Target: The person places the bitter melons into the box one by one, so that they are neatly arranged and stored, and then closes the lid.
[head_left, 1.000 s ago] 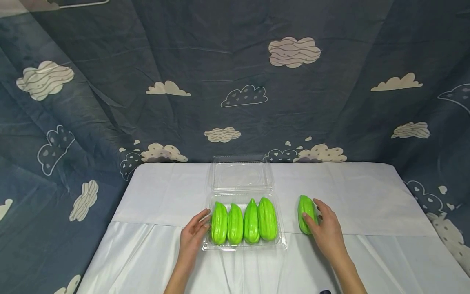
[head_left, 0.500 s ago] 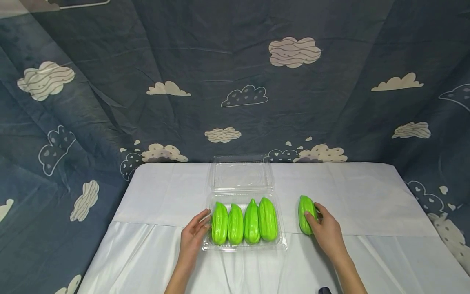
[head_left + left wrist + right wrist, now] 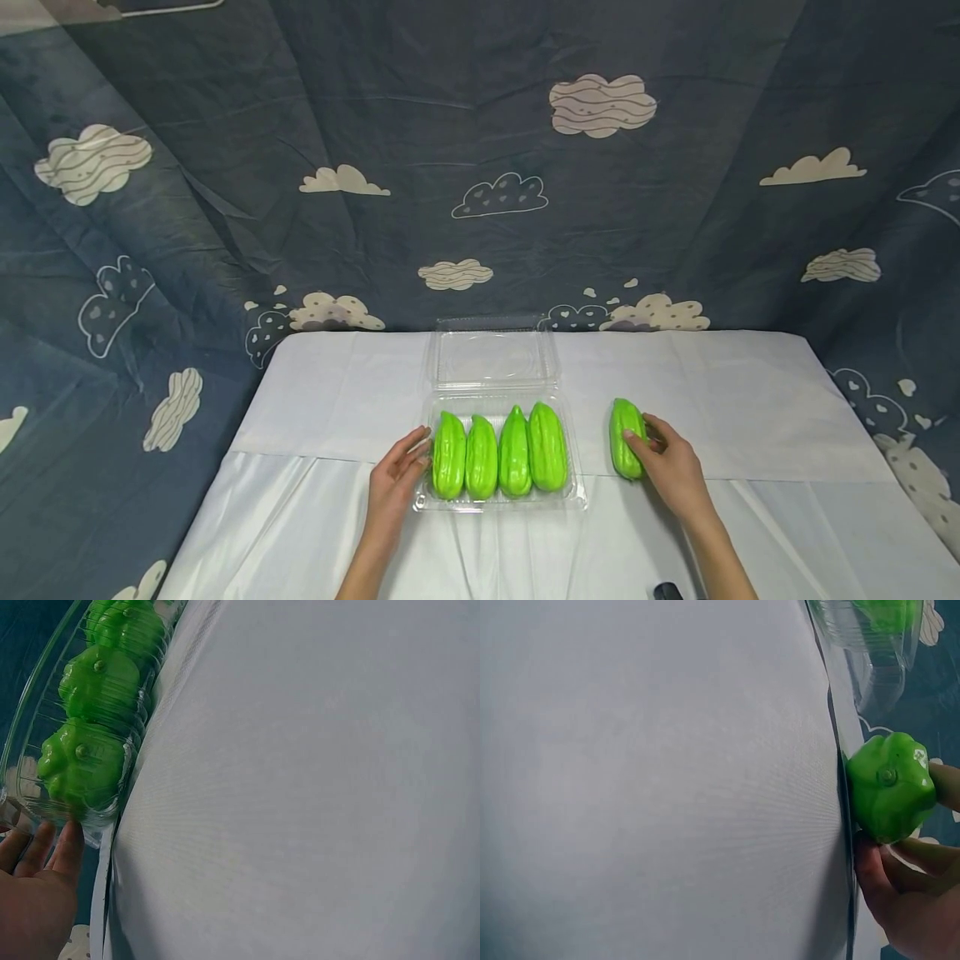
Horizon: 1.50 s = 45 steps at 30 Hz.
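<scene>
A clear plastic clamshell box (image 3: 498,505) stands on the table with its lid (image 3: 492,358) folded back. Side by side inside lie several glossy green ribbed gourds (image 3: 482,458). My left hand (image 3: 392,483) has its fingertips at the box's left wall, fingers fairly straight; the left wrist view shows these fingers (image 3: 69,851) right at the plastic beside the nearest gourd. To the right of the box, another green ribbed gourd (image 3: 626,437) lies on the cloth. My right hand (image 3: 672,475) holds it, thumb on top and fingers along its right side.
White cloth (image 3: 300,525) covers the table. A dark blue curtain with cloud prints (image 3: 495,125) hangs behind and at both sides. At the bottom edge, near my right forearm, a small dark object (image 3: 666,592) shows partly.
My right hand has shifted slightly back toward me and its thumb has slid a little to the right over the gourd. The gourd, the box and my left hand stay nearly in place.
</scene>
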Each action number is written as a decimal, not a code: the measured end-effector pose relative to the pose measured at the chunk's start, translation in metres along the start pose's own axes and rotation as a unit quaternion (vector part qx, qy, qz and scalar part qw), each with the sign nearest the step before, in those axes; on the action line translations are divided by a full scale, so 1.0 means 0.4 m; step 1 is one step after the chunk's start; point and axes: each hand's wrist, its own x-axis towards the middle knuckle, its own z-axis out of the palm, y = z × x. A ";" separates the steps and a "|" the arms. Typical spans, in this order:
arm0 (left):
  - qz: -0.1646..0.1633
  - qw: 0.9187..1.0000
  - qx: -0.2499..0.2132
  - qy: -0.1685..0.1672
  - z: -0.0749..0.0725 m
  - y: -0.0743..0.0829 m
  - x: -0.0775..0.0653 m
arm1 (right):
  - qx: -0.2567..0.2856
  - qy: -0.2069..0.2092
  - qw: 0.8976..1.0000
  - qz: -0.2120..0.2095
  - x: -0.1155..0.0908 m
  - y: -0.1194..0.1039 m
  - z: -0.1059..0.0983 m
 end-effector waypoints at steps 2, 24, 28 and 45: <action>0.000 1.000 0.002 0.000 -0.001 -0.002 0.000 | 0.011 0.000 1.000 0.003 0.001 0.000 0.000; 0.007 1.000 0.006 -0.011 -0.003 -0.005 -0.001 | 0.117 -0.018 0.993 0.013 0.009 0.033 0.010; 0.007 1.000 0.004 -0.014 -0.005 -0.003 0.000 | 0.120 -0.012 0.993 0.007 0.003 0.022 0.005; 0.008 1.000 0.002 -0.014 -0.004 0.001 -0.001 | 0.125 0.031 0.990 -0.062 -0.012 -0.041 0.015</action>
